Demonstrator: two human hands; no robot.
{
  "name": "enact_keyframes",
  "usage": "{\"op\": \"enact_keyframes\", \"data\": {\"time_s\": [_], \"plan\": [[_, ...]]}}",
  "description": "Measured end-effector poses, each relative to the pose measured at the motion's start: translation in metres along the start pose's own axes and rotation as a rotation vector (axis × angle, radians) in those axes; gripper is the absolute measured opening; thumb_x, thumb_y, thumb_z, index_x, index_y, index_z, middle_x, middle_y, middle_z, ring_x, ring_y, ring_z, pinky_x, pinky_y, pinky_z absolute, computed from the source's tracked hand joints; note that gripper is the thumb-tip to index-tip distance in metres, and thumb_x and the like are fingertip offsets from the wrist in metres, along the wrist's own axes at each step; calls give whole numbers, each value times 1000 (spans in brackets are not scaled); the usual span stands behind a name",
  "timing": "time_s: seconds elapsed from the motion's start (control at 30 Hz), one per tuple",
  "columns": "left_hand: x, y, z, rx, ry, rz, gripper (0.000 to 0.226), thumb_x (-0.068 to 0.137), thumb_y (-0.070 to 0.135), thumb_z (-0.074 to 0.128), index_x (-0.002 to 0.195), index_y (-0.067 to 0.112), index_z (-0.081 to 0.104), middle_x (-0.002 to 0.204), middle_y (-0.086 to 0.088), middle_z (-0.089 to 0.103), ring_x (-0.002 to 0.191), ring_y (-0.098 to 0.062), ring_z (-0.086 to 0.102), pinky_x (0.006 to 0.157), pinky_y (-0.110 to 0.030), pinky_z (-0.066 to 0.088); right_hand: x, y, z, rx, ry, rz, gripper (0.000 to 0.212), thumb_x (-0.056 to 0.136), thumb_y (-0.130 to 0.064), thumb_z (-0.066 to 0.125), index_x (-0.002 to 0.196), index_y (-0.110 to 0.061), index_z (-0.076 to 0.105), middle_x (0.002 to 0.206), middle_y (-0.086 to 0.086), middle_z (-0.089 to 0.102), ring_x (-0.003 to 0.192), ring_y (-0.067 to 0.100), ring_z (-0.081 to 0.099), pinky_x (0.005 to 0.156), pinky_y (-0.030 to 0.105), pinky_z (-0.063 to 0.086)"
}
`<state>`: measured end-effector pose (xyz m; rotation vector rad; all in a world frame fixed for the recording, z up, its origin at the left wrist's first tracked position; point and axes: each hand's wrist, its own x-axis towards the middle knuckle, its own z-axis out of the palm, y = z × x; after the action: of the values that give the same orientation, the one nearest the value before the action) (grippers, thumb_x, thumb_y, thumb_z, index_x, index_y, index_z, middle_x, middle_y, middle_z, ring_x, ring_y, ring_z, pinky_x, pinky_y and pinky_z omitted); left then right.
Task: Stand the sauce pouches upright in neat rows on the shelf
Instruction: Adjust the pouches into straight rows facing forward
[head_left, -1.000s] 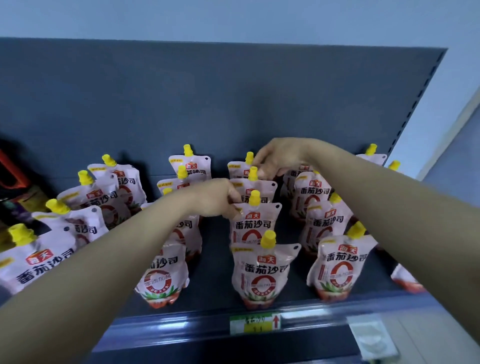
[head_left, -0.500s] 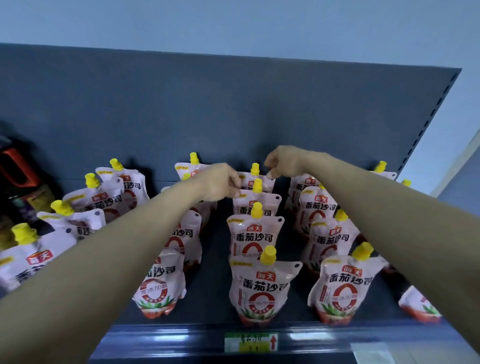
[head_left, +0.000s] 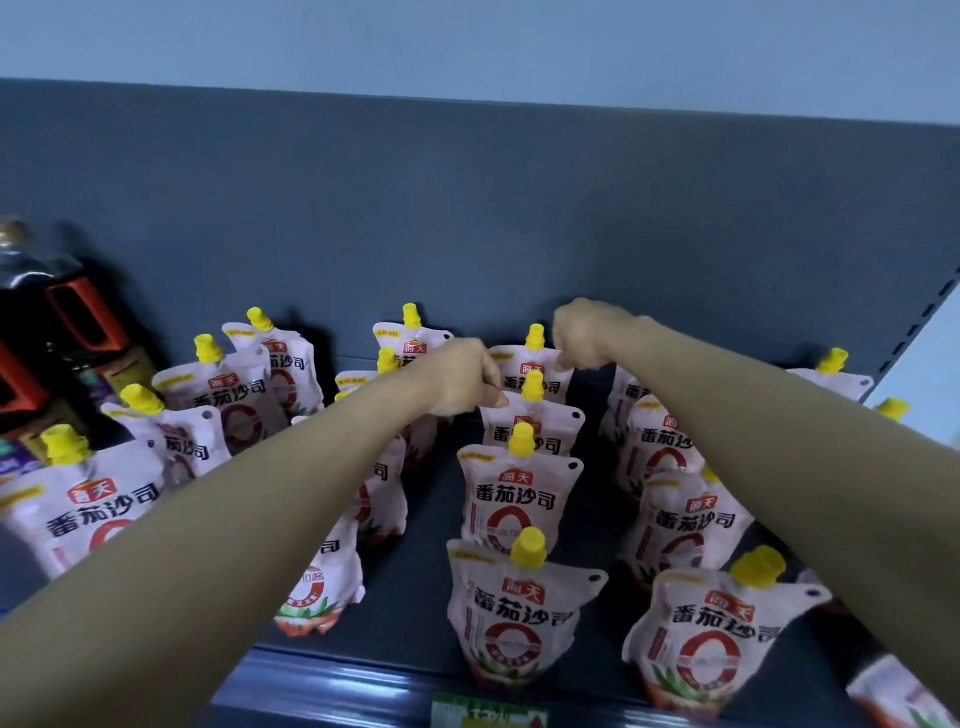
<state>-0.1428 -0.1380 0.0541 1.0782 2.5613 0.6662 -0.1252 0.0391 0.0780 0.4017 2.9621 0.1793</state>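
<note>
**Sauce pouches (head_left: 514, 597) mostly lined up, back of the middle row being sorted**

Head view, the only one given: the shelf (head_left: 415, 587) is filled with white, yellow-capped pouches stood upright in rows running front to back. Labels are faced forward, presumably so they can be read from the aisle. The rows on the left are splayed and leaned a bit, while the middle and right rows are straighter.

Both arms are reached over the front pouches to the rear pouch (head_left: 524, 370) of the middle row, stood near the back panel (head_left: 467, 208). Its top right corner is pinched by the curled fingers of the right hand (head_left: 587, 332). That's probably because the flat top seam is the one stiff bit a floppy pouch can be steered by.

The left hand (head_left: 462, 379) is balled up at the pouch's left corner. Its fingertips are hidden by the knuckles, so it can't be told whether that corner or the next pouch forward is gripped.

At the far left some dark bottles (head_left: 47, 322) are parked, and a price tag (head_left: 488, 712) is clipped to the front edge.
</note>
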Motion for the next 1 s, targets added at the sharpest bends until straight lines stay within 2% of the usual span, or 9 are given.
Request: {"op": "enact_keyframes", "data": {"time_s": [0.2,0.37,0.5,0.63,0.7,0.8,0.87,0.93,1.0], "plan": [[0,3,1,-23,25,-11,19,86,14,63,67,12,62,52,6,47,49,-5,41,53,-21,32,-1,4,4,10,-26,-28,25,81,-14,64,58,-11,55,48,1,55,47,20,52,45,19,36],[-6,5,3,-20,48,-38,20,87,17,61,84,-1,69,59,-3,53,56,-12,45,52,-22,34,-1,7,9,13,24,-65,42,83,-13,65,52,-12,36,55,3,39,62,27,41,46,24,28],[-8,5,5,-18,62,-47,20,88,16,59,89,0,70,74,-7,59,69,-17,50,56,-20,37,0,7,12,13,46,-67,44,87,-13,63,54,-11,35,60,3,35,69,29,42,45,23,26],[-13,7,1,6,46,-31,16,89,15,59,94,4,69,70,2,60,65,-12,51,56,-20,37,-5,5,12,8,77,-49,42,89,-9,58,54,-10,35,62,4,36,73,30,47,55,26,34],[-16,9,-1,13,56,-22,16,88,15,59,98,7,69,81,0,64,73,-14,54,65,-22,40,-10,4,15,28,68,-3,40,90,-7,57,56,-9,37,65,6,40,75,31,48,61,29,37],[-30,12,-9,7,119,4,18,88,11,59,102,8,68,94,-3,65,88,-17,57,76,-23,42,-28,-2,5,16,73,54,10,88,-3,56,78,-2,58,87,15,55,80,33,53,66,29,39],[-98,-37,-47,33,110,102,19,88,9,58,105,7,67,93,-1,62,88,-15,56,75,-21,38,-72,-77,-9,40,130,106,15,86,1,53,97,-2,62,104,18,60,90,35,60,67,30,41],[-101,-38,-51,31,139,121,19,88,10,59,105,7,66,93,-1,61,87,-12,53,76,-19,35,-76,-75,-17,66,219,106,20,85,0,52,102,-2,62,110,18,62,100,37,61,69,31,42],[-116,-36,-59,28,155,137,19,86,12,61,104,9,67,95,-3,64,86,-13,55,76,-22,41,-76,-82,-20,112,222,116,21,85,-8,54,102,-2,65,111,18,64,101,38,61,74,32,47]]}}
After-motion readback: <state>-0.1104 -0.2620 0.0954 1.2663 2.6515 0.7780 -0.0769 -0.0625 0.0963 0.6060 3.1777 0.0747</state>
